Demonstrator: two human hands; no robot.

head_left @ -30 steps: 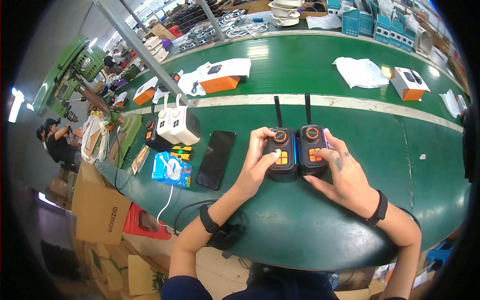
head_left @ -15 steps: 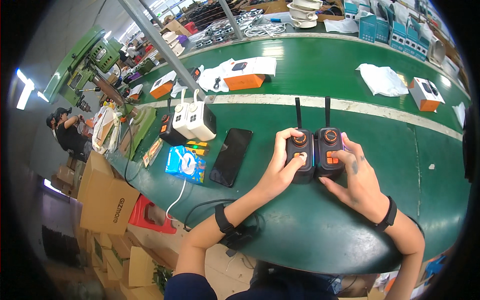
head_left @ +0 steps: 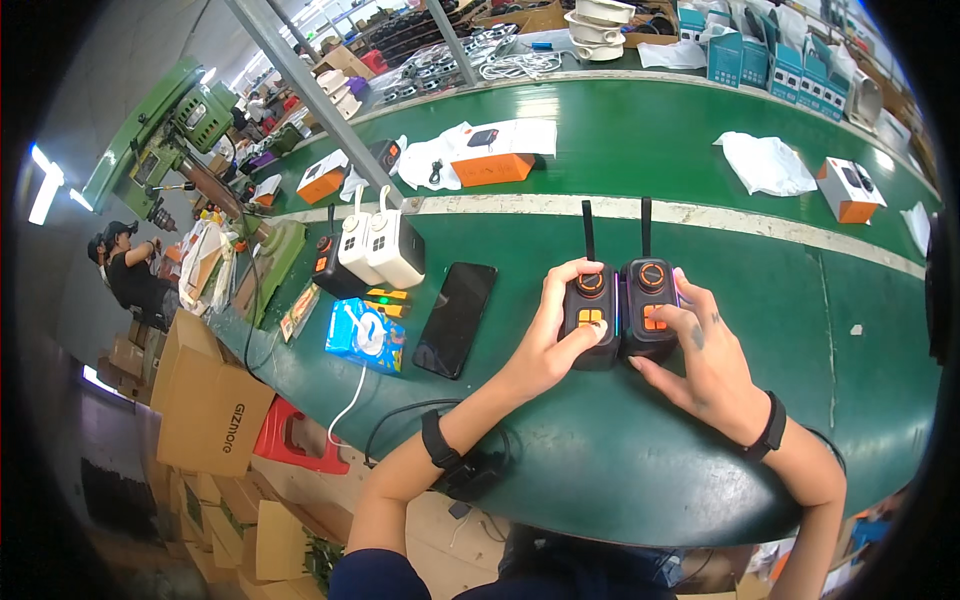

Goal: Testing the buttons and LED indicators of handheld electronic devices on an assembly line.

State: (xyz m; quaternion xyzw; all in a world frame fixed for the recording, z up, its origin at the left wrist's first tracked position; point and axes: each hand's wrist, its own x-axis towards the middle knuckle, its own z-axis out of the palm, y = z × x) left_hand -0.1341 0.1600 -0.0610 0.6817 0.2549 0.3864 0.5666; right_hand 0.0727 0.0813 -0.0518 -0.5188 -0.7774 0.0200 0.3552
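Note:
Two black boxy portable speakers stand side by side on the green table, each with an orange-ringed knob, orange buttons and an upright black strap. My left hand grips the left speaker along its outer side, thumb on the orange buttons and a finger near the knob. Around the right speaker is my right hand, a finger at its orange buttons and the thumb by its lower edge. A purplish light strip glows between the two speakers. To the left lies a black phone.
White speakers and another black one stand left, behind a blue box with a white cable. Across a pale rail, a green conveyor holds white-orange boxes and a white bag. A drill press and another person are far left.
The whole view has shifted slightly. My left thumb has slid a little on the left speaker's orange buttons, uncovering more of them; both hands stay on the speakers.

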